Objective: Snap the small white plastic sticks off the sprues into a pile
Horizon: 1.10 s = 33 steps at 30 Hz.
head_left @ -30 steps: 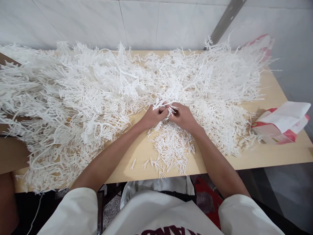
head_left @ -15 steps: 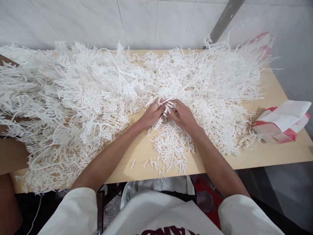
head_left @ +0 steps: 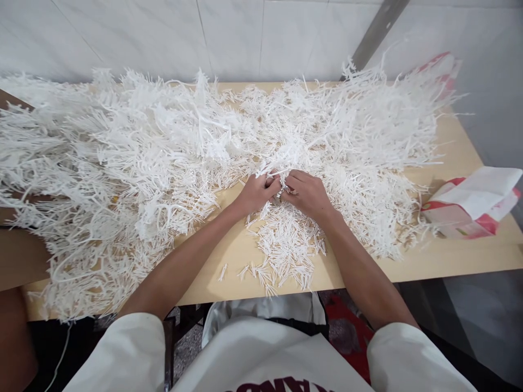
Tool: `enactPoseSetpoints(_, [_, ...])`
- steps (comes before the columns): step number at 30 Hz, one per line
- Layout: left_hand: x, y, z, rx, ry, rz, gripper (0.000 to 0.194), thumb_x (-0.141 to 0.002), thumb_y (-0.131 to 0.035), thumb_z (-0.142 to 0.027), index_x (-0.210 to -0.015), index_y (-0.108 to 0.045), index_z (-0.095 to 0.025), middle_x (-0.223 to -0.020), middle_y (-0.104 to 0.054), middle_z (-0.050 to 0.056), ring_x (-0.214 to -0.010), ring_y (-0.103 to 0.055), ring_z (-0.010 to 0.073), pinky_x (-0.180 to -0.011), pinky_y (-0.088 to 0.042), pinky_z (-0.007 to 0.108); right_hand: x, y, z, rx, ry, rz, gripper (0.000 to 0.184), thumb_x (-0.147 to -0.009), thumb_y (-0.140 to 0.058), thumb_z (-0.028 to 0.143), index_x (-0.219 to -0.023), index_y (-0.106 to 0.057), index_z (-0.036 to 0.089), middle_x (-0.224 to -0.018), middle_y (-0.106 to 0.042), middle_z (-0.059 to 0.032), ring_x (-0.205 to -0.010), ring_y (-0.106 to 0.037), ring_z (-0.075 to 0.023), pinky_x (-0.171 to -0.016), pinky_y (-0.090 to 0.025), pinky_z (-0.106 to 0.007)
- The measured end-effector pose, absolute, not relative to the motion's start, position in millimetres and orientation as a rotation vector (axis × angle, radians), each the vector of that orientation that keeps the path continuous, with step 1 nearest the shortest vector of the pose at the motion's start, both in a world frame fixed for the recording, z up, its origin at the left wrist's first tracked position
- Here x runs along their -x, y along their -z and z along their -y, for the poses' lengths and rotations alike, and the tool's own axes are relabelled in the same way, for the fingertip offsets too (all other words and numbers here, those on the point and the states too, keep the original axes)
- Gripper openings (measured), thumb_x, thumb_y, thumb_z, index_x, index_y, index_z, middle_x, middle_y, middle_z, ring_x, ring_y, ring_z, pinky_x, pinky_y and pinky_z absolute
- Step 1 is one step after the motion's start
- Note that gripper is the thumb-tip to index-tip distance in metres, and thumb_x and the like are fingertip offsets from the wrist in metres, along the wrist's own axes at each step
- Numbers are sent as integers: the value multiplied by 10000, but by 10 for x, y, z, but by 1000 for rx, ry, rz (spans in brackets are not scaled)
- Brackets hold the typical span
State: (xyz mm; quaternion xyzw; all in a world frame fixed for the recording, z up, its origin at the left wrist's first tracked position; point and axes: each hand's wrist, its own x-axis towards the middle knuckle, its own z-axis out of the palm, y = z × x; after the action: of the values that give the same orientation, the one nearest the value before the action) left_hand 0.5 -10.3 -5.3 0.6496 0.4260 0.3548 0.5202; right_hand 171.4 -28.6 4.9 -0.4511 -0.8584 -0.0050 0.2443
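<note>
My left hand [head_left: 256, 194] and my right hand [head_left: 307, 194] meet above the middle of the table. Between their curled fingertips is a small white plastic branched sprig [head_left: 283, 186], mostly hidden by the fingers; both hands pinch it. Just in front of them lies a heap of short thin white pieces [head_left: 286, 247]. A large tangled pile of white branched plastic strands [head_left: 143, 136] spreads to the left of my hands. Another pile of the same strands [head_left: 368, 120] lies behind and to the right.
A red and white tissue pack [head_left: 469, 204] with a tissue sticking out stands at the right on the wooden table [head_left: 482, 256]. Behind is a tiled wall [head_left: 232, 38] with a slanted metal bar [head_left: 379, 32]. Part of another person's body [head_left: 14, 337] shows at the lower left.
Both hands have shifted slightly toward me and their fingers have closed in around the sprig. Less of it shows now. The piles look the same.
</note>
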Motion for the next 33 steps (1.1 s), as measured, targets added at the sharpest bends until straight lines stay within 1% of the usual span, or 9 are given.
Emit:
enactPoseSetpoints(3, [6, 16, 59, -1460, -971, -1058, 127, -880, -497, -277, -842, -401, -203, -499, -410, -91, -416, -395, 47, -448, -335, 206, -1692, -63, 337, 1212, 22, 2319, 213, -852, -464, 192, -656, -542, 218, -648, -557, -15, -635, -481, -138, -573, -341, -290])
enactPoseSetpoints(5, [7, -7, 39, -1392, -1033, -1042, 105, -889, -482, -257, -841, -403, -208, -528, -379, -85, -429, -379, 44, -455, -351, 199, -1673, -72, 370, 1196, -13, 2257, 192, -881, -467, 221, -732, -587, 223, -692, -592, -21, -653, -508, -138, -595, -385, -291])
enactPoseSetpoints(9, [-8, 17, 44, -1327, -1059, -999, 88, -928, -439, -311, -909, -424, -227, -576, -412, -60, -471, -417, 65, -488, -397, 216, -1664, -54, 344, 1244, -192, 2000, 235, -920, -422, 217, -1038, -625, 234, -974, -655, -57, -793, -591, -148, -685, -474, -302])
enactPoseSetpoints(13, [-2, 65, 84, -1443, -1057, -990, 161, -948, -406, -380, -1001, -446, -233, -608, -471, -44, -508, -454, 82, -526, -399, 240, -1695, -40, 262, 1280, -364, 1848, 254, -928, -422, 249, -1043, -649, 260, -1140, -610, -68, -928, -609, -177, -800, -497, -365])
enactPoseSetpoints(15, [13, 54, 117, -1622, -994, -1012, 182, -924, -460, -368, -1030, -478, -221, -633, -516, -31, -528, -470, 90, -537, -377, 251, -1706, -62, 252, 1272, -467, 1773, 271, -948, -405, 318, -1024, -657, 255, -1094, -626, -64, -929, -605, -183, -812, -493, -381])
enactPoseSetpoints(17, [28, 30, 150, -1808, -922, -1038, 202, -882, -530, -337, -1037, -502, -210, -668, -559, -18, -538, -478, 96, -539, -348, 263, -1710, -94, 262, 1287, -561, 1728, 330, -962, -373, 387, -980, -672, 246, -934, -654, -48, -845, -602, -175, -755, -492, -364])
enactPoseSetpoints(20, [34, 28, 171, -1944, -882, -1071, 239, -851, -571, -318, -1051, -502, -208, -689, -584, -11, -543, -486, 108, -540, -324, 271, -1699, -125, 281, 1314, -572, 1825, 310, -903, -493, 476, -887, -686, 234, -791, -649, -21, -705, -574, -151, -655, -477, -325])
enactPoseSetpoints(27, [5, 114, 92, -1707, -1073, -1067, 278, -944, -405, -473, -1040, -450, -216, -736, -546, -14, -597, -478, 92, -578, -377, 247, -1647, -78, 268, 1226, -248, 1802, 171, -869, -587, 389, -853, -680, 246, -927, -668, -21, -874, -637, -149, -793, -522, -320])
enactPoseSetpoints(33, [11, 93, 87, -1611, -1160, -1015, 295, -934, -424, -507, -1001, -462, -222, -657, -440, -38, -550, -413, 86, -565, -371, 245, -1597, -95, 310, 1238, -330, 1904, 180, -882, -554, 307, -1012, -665, 251, -927, -709, -13, -830, -639, -146, -812, -500, -342])
